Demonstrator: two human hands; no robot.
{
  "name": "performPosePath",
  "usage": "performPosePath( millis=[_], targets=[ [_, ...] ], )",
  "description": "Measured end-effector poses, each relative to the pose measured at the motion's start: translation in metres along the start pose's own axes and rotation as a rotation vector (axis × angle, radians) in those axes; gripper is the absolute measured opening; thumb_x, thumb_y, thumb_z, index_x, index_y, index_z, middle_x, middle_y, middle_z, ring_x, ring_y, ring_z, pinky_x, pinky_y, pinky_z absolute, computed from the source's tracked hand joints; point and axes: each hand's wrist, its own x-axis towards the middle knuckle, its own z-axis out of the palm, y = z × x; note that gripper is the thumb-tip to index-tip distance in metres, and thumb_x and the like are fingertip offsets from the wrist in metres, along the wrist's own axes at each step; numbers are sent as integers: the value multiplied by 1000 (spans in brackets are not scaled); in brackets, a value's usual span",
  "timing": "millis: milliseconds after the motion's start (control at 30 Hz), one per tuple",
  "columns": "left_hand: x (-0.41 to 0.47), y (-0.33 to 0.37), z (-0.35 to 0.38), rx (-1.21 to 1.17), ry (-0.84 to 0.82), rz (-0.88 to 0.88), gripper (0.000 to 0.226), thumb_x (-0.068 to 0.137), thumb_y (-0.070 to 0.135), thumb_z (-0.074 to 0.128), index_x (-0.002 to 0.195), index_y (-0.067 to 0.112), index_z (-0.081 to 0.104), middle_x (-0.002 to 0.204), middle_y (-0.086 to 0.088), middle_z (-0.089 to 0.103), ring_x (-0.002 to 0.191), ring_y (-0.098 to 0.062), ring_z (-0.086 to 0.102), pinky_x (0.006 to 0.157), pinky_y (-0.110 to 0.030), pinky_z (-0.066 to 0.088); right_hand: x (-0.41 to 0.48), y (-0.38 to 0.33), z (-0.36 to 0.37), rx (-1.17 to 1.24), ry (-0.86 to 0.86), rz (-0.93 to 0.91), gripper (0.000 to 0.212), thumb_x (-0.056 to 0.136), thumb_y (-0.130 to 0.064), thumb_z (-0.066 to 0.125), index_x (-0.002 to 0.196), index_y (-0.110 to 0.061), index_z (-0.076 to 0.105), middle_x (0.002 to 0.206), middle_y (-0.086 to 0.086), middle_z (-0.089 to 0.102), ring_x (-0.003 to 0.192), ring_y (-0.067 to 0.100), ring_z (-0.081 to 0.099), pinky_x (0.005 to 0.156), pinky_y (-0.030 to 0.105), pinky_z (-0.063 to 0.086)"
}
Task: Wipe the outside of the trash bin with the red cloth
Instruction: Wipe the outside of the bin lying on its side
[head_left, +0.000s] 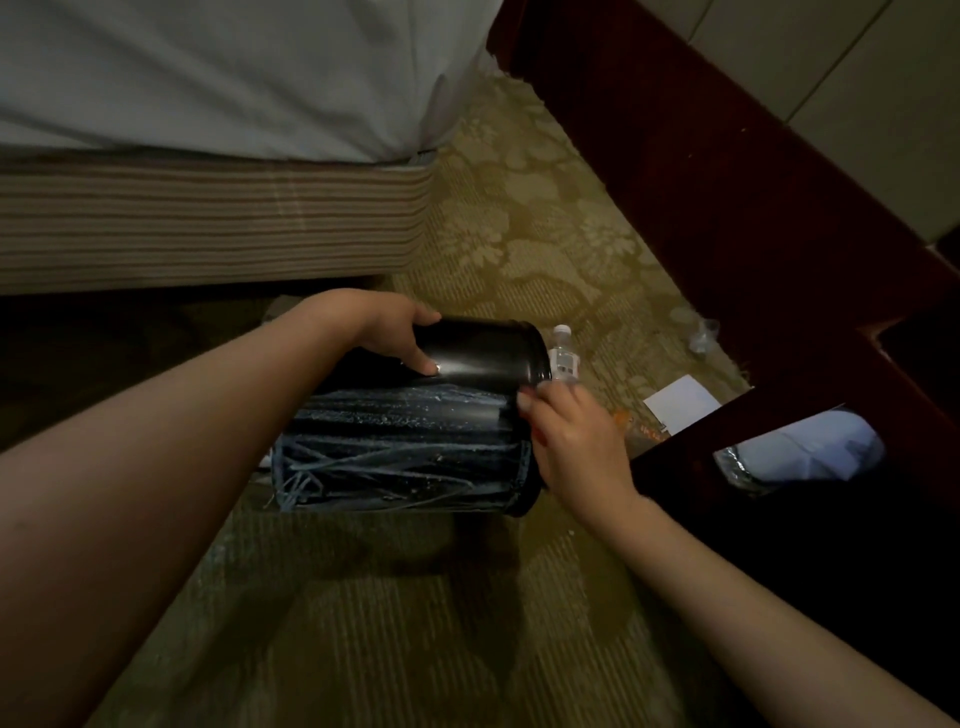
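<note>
the trash bin is held tipped on its side just above the carpeted floor, between the bed and dark wooden furniture, with a small water bottle standing just beyond its far end. it is judged to be light and stiff, since it is kept up by two hands without visible strain, and its glossy black wall is likely to be slippery, more so if wet. a hold at the rimmed end and across the curved wall is therefore thought safest. the left hand is laid over the upper wall, thumb on the far side and fingers spread along the near side. the right hand is curled round the rim at the right end. the red cloth cannot be made out with certainty. a clean shiny band is seen on top, while pale streaks and specks are spread over the lower wall.
</note>
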Motion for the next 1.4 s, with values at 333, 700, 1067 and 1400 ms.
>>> performPosePath(
  millis=[333, 700, 1067, 1400],
  targets=[
    [-4, 7, 2, 47, 10, -16, 83, 82, 41, 65, 148, 30, 16, 156, 0, 15, 142, -26, 18, 114, -41, 20, 62, 2, -4, -110, -112, 91, 16, 82, -4, 57, 92, -5, 69, 91, 10, 62, 81, 31, 54, 62, 40, 47],
    [-13, 13, 2, 81, 9, -24, 80, 86, 39, 61, 148, 28, 13, 157, -1, 12, 142, -28, 16, 115, -44, 19, -15, -8, 3, -59, 1, -105, 27, 73, -2, 69, 100, -3, 70, 96, 10, 68, 72, 25, 60, 59, 33, 52],
    [-24, 18, 4, 82, -3, -15, 79, 87, 35, 61, 149, 27, 12, 157, -3, 13, 142, -28, 16, 115, -45, 20, -14, -6, 10, -58, 34, -102, 33, 73, -2, 72, 106, -3, 68, 101, 11, 66, 76, 25, 59, 62, 35, 50],
    [-24, 20, 4, 127, 12, -28, 78, 89, 37, 58, 149, 26, 10, 157, -2, 12, 142, -27, 16, 115, -42, 19, 60, -7, 5, -146, 21, -120, 27, 67, 2, 73, 94, -2, 71, 90, 11, 68, 69, 31, 59, 58, 33, 48]
  ],
)
